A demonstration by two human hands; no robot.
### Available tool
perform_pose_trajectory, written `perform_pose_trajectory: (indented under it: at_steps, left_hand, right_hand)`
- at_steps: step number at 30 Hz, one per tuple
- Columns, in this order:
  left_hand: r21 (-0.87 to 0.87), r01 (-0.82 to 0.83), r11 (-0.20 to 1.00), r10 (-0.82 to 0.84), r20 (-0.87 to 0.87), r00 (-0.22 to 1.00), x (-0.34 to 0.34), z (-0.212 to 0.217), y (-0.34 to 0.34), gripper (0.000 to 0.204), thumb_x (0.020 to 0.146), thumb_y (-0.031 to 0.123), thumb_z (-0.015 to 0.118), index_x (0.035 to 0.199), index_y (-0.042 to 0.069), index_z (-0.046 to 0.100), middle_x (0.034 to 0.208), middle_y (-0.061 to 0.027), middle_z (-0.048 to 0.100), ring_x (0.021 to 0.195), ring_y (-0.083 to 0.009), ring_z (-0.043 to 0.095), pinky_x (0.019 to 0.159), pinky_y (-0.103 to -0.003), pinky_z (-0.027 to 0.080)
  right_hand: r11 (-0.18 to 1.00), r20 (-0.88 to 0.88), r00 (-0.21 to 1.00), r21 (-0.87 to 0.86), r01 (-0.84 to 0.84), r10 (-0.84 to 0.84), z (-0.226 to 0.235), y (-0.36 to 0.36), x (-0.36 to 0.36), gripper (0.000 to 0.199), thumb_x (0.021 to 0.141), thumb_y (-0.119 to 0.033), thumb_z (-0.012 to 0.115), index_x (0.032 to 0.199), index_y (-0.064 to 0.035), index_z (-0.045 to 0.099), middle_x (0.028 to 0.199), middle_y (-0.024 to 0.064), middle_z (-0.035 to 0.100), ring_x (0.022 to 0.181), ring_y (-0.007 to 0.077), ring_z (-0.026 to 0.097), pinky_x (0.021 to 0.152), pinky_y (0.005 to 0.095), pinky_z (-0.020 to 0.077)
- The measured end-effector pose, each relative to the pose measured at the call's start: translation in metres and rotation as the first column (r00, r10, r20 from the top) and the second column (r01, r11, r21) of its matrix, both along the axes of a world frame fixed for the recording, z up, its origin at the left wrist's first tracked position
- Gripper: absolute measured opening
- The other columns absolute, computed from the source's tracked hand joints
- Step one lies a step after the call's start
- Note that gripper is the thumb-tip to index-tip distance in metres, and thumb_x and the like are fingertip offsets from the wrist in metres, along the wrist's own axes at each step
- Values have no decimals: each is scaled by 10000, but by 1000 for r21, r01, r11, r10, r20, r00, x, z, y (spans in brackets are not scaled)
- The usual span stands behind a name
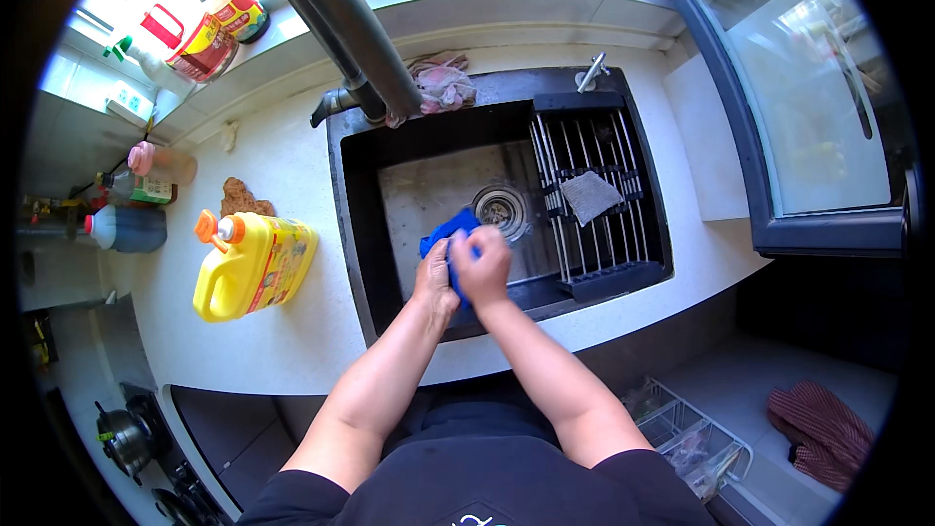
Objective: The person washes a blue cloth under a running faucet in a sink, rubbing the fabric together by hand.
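Note:
Over the near part of the dark sink, both of my hands are closed on a bright blue cloth. My left hand grips its near left side. From the right, my right hand presses against the cloth with curled fingers, slightly blurred. Part of the cloth sticks out beyond my fingers, and the rest is hidden by them. Just past my hands lies the round metal drain. A grey faucet reaches over the sink's far left corner.
A black drying rack spans the sink's right side, with a grey scouring pad on it. A yellow detergent jug stands on the left counter, near a brown rag. Behind the faucet lies a crumpled pinkish cloth. An open window juts in at right.

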State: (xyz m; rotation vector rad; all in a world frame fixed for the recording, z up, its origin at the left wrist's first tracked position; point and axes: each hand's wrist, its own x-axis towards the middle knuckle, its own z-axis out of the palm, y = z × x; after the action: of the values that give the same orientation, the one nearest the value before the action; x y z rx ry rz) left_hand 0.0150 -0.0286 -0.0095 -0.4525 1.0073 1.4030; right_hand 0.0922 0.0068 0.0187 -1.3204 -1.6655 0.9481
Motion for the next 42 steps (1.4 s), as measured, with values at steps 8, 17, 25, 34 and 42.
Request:
perform_pose_trajectory:
  at_steps: [8, 17, 25, 34, 42]
  left_hand:
    - [337, 76, 939, -190, 321, 928, -20, -5, -6, 221, 844, 315, 612, 779, 109, 564, 770, -56, 611, 712, -180, 601, 690, -309, 504]
    - [184, 123, 975, -170, 265, 949, -30, -35, -12, 203, 800, 275, 654, 814, 88, 577, 762, -86, 604, 672, -220, 603, 654, -343, 522]
    - [-72, 32, 997, -30, 28, 999, 0, 2, 5, 158, 802, 210, 617, 880, 76, 583, 824, -84, 620, 758, -233, 614, 749, -378, 516]
    - [-103, 150, 983, -164, -152, 975, -2, -2, 1, 193, 749, 125, 661, 924, 83, 592, 845, -56, 619, 774, -192, 605, 683, -341, 507]
    - [-339, 739, 583, -262, -939, -224, -26, 38, -4, 336, 616, 37, 658, 937, 118, 601, 998, -103, 596, 989, -336, 520, 895, -404, 403]
  right_hand:
    - [944, 29, 972, 234, -232, 232, 10, -15, -5, 145, 635, -134, 641, 589, -86, 513, 685, 102, 568, 731, 304, 568, 676, 399, 439]
    - [899, 77, 961, 339, -276, 266, 37, -24, -9, 126, 661, -82, 610, 621, -61, 492, 666, 104, 533, 688, 314, 544, 665, 420, 429]
    - [977, 178, 976, 192, 91, -126, -29, 3, 0, 157, 685, -119, 610, 594, -86, 486, 669, 115, 512, 691, 342, 526, 629, 442, 422]
    - [991, 103, 994, -125, 40, -27, -52, 8, 20, 202, 743, -174, 625, 642, -33, 521, 684, 179, 556, 679, 354, 565, 605, 425, 443]
    - [402, -542, 724, -831, -385, -427, -27, 43, 50, 496, 882, -423, 571, 1230, -75, 505, 1081, 98, 598, 1021, 201, 568, 860, 304, 448]
